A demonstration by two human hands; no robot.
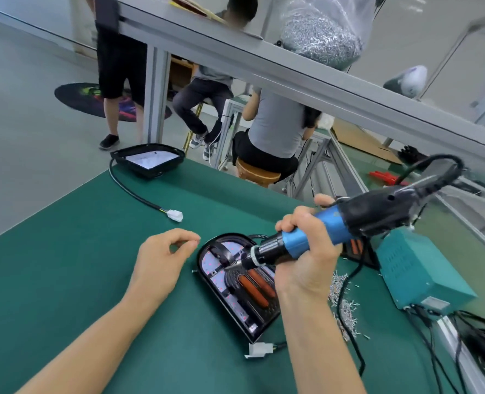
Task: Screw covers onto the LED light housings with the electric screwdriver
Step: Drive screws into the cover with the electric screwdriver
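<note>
A black LED light housing (pixel 230 305) lies on the green mat, its white LED board and two orange parts showing inside. My right hand (pixel 306 257) grips the blue and black electric screwdriver (pixel 329 228), tilted with its bit tip down inside the housing near the middle. My left hand (pixel 164 257) hovers just left of the housing with fingers loosely curled, thumb and forefinger close together; I cannot tell whether a screw is pinched there. A second housing (pixel 147 160) sits at the mat's far left corner with its cable and white connector (pixel 174 215).
Loose screws (pixel 346 305) lie scattered right of the housing beside a teal power box (pixel 423 277) and black cables. A bag of screws (pixel 321 32) rests on the frame above. People sit and stand beyond the table's far edge.
</note>
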